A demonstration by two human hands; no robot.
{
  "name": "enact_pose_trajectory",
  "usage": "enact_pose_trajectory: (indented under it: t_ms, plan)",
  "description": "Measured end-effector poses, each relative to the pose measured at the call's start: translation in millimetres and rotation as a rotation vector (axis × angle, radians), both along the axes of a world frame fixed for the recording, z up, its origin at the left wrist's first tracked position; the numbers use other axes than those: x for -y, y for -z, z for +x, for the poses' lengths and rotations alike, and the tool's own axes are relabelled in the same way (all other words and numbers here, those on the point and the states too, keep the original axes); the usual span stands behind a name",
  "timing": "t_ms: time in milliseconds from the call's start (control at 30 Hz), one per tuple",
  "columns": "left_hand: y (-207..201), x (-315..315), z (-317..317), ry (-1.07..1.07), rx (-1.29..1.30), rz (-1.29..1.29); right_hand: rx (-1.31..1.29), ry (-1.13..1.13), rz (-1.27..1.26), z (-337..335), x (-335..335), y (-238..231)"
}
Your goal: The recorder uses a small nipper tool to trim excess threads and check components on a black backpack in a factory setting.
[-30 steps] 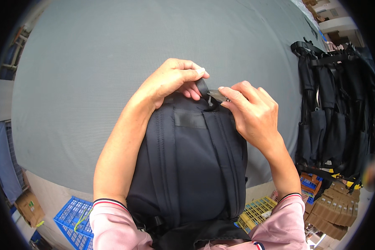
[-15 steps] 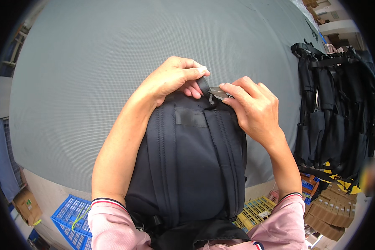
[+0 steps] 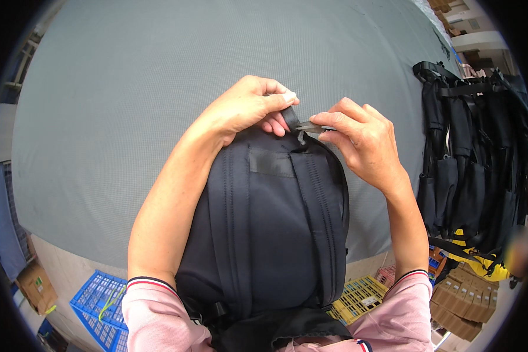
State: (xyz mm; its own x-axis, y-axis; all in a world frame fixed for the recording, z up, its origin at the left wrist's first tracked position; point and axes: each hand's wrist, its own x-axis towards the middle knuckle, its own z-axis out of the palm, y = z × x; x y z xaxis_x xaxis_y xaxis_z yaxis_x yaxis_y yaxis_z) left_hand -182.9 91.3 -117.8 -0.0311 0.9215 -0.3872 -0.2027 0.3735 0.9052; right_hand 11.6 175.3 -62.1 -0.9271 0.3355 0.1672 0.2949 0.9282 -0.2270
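A dark navy backpack (image 3: 276, 234) lies in front of me with its two shoulder straps facing up, its lower end near my body. At its top, my left hand (image 3: 255, 108) pinches the black webbing handle loop (image 3: 289, 118) between thumb and fingers, holding it raised. My right hand (image 3: 364, 138) is closed on small metal thread snips (image 3: 311, 127). Their tips touch or nearly touch the base of the loop, beside a small grey tuft (image 3: 301, 138). Exactly where the blades meet the webbing is too small to tell.
A grey cloth-covered table (image 3: 129, 76) spreads ahead and to the left. Several dark backpacks (image 3: 463, 152) are piled at its right edge. Below stand a blue plastic crate (image 3: 100, 299), a yellow crate (image 3: 364, 296) and cardboard boxes (image 3: 463, 299).
The snips have turned slightly and their tips sit against the loop's base. My right hand has shifted a little up and right; my left hand keeps hold of the loop.
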Motion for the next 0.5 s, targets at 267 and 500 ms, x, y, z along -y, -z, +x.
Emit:
enact_pose_trajectory:
  t_ms: [267,500]
  plan:
    - [1.4,-2.4,0.4,-0.048,0.052,-0.001,-0.056,0.027,-0.071,8.1,1.7,-1.1]
    - [11.2,0.1,0.2,-0.111,0.037,-0.031,-0.095,0.164,-0.183,13.5,35.9,8.2]
